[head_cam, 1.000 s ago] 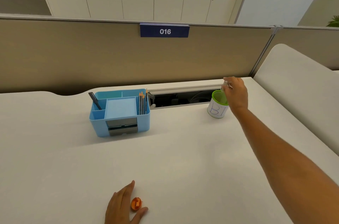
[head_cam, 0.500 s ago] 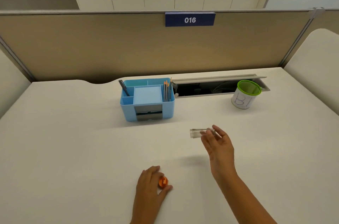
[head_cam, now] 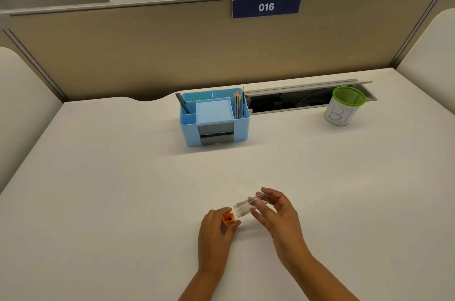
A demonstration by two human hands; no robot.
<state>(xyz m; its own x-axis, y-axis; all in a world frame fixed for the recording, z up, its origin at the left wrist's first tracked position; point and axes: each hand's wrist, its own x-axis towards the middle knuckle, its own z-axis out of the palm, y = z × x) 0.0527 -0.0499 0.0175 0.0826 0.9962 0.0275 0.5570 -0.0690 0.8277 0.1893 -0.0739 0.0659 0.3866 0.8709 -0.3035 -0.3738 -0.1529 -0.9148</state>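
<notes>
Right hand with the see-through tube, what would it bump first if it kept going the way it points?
Probably the orange pencil sharpener pinched in the left hand. The right hand aims its clear tube straight at it; the gap looks small, though depth is unclear.

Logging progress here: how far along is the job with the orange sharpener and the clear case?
Done: both parts are picked up, and the clear case looks empty. In hand: the left hand pinches the orange sharpener, the right hand holds the case with its open end almost at the sharpener. Left: pushing the two together; they are not yet joined.
</notes>
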